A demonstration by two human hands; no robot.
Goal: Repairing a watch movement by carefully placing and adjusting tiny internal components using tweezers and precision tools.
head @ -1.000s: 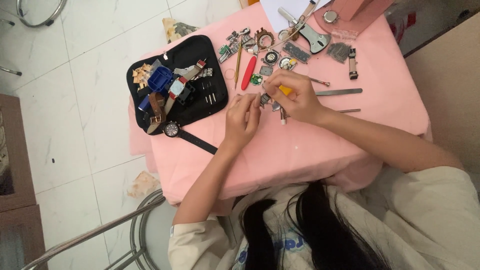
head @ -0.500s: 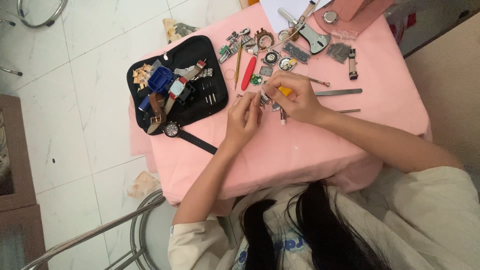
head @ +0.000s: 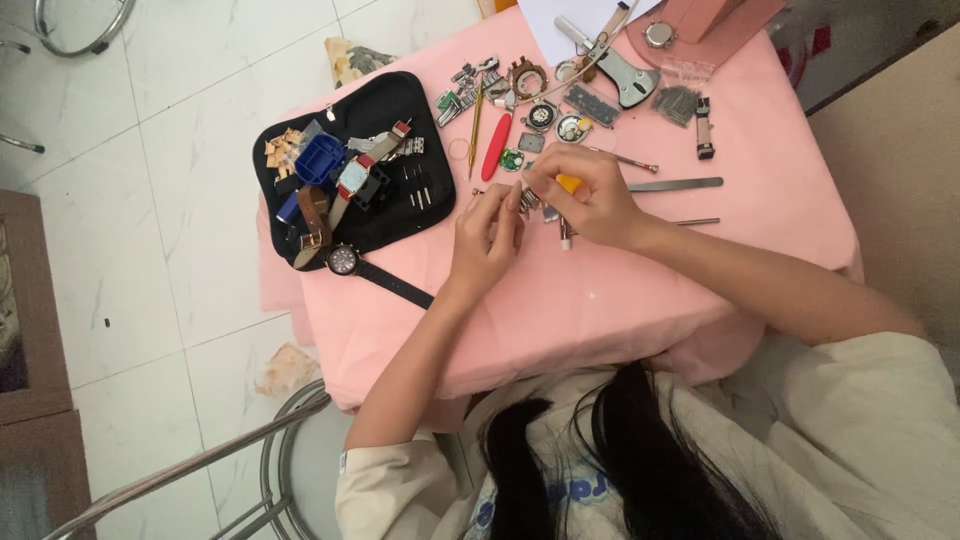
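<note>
Both hands meet over the middle of a desk (head: pixel 640 300) draped in pink cloth. The left hand (head: pixel 487 232) has its fingers pinched together on a small metal part (head: pixel 527 200), seemingly a bit of watch band, though it is too small to tell for sure. The right hand (head: pixel 585 195) is closed in a grip around a yellow-handled tool (head: pixel 568 184), whose tip meets the same part just beside the left fingertips, so the two hands nearly touch. The part sits between the hands, at or just above the cloth; which one cannot be told. Past the right hand lie tweezers (head: pixel 675 184) and a thin metal pin (head: pixel 695 221), both flat on the cloth. Farther up the desk are a red-handled tool (head: pixel 496 147), a few round watch movements (head: pixel 574 127) and a grey case opener (head: pixel 630 82), scattered near one another. To the left, a black tray (head: pixel 395 110) overhangs the desk edge and holds a blue block (head: pixel 320 158), a square-faced watch (head: pixel 353 176) and small tan pieces. A round black watch (head: pixel 343 259) lies just below the tray, its strap running toward the left wrist. A metal chair (head: pixel 250 450) stands on the white tiled floor (head: pixel 150 200) below the desk.
</note>
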